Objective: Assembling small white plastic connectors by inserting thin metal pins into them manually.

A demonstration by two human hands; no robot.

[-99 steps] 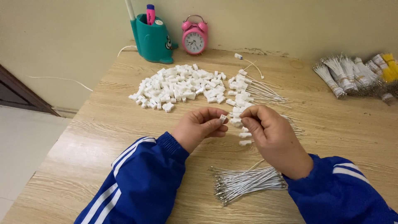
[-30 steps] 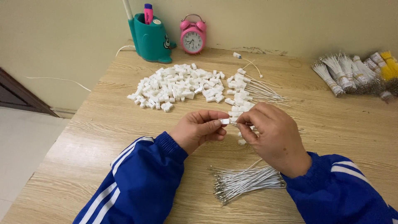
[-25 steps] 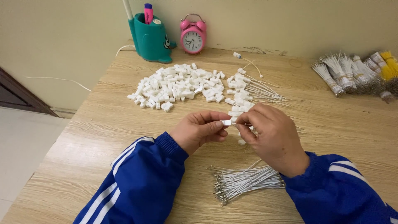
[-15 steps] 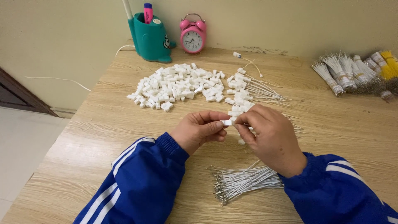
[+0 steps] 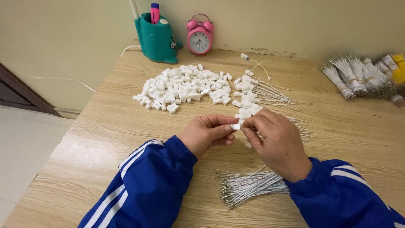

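Both hands meet above the counter [image 5: 105, 139]. The left hand [image 5: 206, 135] pinches a small white plug [image 5: 235, 126] between thumb and fingertips; the right hand [image 5: 274, 141] closes on its other end, seemingly with a thin wire, mostly hidden. The plug's long axis lies roughly left-right, its open end likely toward the right hand. A loose pinch could let the plug slip onto the pile of wires [image 5: 249, 188] just below, or the wire could bend if fed crooked.
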